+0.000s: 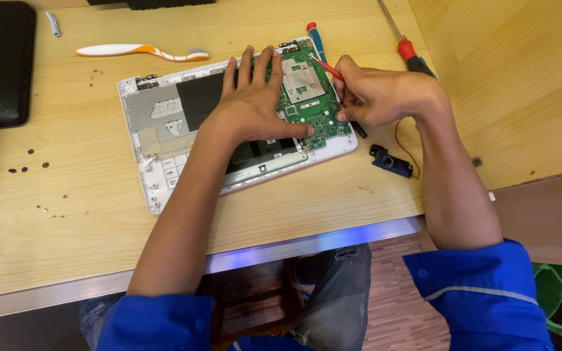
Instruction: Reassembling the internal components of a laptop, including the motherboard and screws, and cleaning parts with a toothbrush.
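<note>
Two hands, head view:
Left hand: flat, fingers spread, pressing board in laptop shell.
Right hand: closed on red screwdriver, nearer board's right edge; shaft slants up-left.
Speaker: loose, just right of shell.

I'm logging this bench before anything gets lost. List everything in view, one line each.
Opened laptop base: one, white, centre of the table.
Circuit board: one, green, right part of the laptop base.
Thin screwdriver: one, red, in the right hand, tip at the board.
Blue-handled screwdriver: one, blue with red cap, behind the laptop base.
Red-handled screwdriver: one, red and black, far right.
Toothbrush: one, white and orange, behind the laptop base.
Speaker module: one, black, right of the laptop base.
Loose screws: several, dark, left side.
Table: one, light wood.
Left hand: flat on the laptop base.
Right hand: gripping the thin screwdriver.
</note>
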